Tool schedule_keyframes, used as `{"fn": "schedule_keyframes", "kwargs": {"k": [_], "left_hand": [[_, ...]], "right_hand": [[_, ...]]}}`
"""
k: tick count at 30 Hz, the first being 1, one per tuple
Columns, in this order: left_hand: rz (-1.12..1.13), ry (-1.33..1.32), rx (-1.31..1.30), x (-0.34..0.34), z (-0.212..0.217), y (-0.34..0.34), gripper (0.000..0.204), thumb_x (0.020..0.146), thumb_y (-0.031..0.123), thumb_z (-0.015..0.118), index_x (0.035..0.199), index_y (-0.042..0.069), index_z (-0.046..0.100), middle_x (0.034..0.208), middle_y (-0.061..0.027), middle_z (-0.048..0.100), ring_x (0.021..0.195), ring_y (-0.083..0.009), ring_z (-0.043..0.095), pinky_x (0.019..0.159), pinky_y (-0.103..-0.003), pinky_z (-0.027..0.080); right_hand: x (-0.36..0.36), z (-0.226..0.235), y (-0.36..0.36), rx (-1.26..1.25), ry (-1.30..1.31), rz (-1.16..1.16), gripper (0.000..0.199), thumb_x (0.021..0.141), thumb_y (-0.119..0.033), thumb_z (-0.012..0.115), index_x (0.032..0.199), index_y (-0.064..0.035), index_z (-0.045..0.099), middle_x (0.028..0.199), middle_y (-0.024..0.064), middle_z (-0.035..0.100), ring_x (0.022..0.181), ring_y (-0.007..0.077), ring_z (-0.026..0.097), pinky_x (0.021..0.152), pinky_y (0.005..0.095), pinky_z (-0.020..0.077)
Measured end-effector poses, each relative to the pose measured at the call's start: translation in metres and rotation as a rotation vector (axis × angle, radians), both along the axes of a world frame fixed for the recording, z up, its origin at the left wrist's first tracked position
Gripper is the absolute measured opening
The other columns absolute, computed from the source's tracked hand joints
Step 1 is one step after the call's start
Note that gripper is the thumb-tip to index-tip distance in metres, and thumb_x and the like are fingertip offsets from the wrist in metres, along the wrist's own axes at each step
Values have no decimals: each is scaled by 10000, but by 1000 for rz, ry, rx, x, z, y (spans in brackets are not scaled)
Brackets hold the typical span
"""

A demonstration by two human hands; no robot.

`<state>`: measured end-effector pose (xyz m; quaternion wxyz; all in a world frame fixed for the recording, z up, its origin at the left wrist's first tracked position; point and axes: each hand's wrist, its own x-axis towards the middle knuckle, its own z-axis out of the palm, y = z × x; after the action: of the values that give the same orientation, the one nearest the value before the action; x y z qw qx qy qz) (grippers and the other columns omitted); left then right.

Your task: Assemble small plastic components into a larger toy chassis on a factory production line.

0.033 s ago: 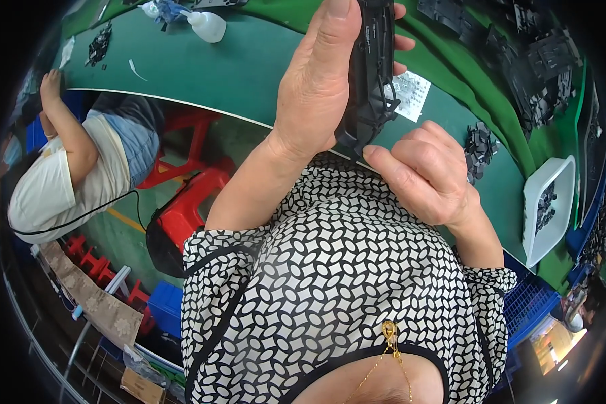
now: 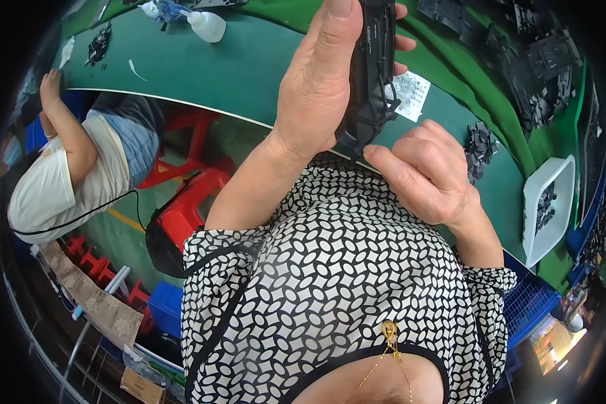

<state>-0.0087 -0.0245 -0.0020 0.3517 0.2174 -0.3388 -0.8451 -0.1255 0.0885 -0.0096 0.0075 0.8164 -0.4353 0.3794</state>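
Note:
Upright in front of my chest is a long black plastic part (image 2: 377, 60) with clips and small arms along its right side; its top runs out of the picture. My left hand (image 2: 316, 87) is closed around it, thumb along the near left side and fingertips showing past its right edge. At the part's lower end, my right hand (image 2: 427, 172) is curled, with a fingertip against or very close to that end. Whether a small piece sits inside those curled fingers is hidden.
On the green table (image 2: 249, 67) are a white bottle (image 2: 207, 27), a printed sheet (image 2: 412, 94) and a pile of small black parts (image 2: 481, 149). A white tray (image 2: 532, 232) and stacked black parts (image 2: 532, 67) lie right. Another person (image 2: 81, 161) sits left by red stools (image 2: 195, 202).

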Motion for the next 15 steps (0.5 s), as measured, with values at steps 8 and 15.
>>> {"fn": "schedule_keyframes", "kwargs": {"k": [8,15], "left_hand": [[17,-8,-57,-1,1,3,645,975,527,391,1333,-9,425,1225,-104,556,1012,-153,579,809,-263,514],[73,2,-19,-2,-1,3,639,973,528,393,1325,-5,413,1257,-124,533,1018,-164,569,826,-278,511]], "right_hand": [[2,-1,-2,-6,-2,6,322,587,-85,634,886,31,653,781,53,527,576,157,499,486,283,372],[4,-4,0,-30,10,-22,333,605,-42,664,926,45,661,789,60,508,587,170,508,472,290,368]]}}
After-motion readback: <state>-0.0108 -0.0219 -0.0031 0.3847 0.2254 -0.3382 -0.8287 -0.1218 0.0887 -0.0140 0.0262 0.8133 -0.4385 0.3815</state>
